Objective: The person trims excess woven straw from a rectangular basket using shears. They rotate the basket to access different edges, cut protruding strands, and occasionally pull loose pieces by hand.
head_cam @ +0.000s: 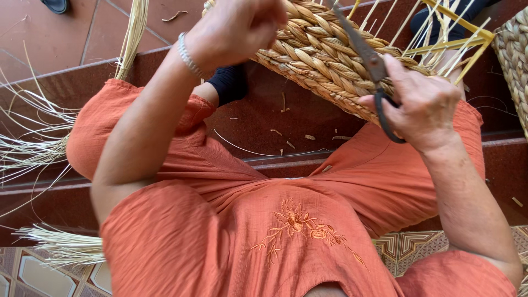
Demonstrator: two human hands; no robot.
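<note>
While the left hand (pixel 236 30) grips the brown woven straw basket (pixel 324 60) at upper middle, the right hand (pixel 423 104) closes around dark metal scissors (pixel 368 60); snipping close, slowly, seems best.

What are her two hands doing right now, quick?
Left hand: closed, gripping the rim of the woven basket.
Right hand: closed around the handles of dark scissors, blades pointing up over the basket.
</note>
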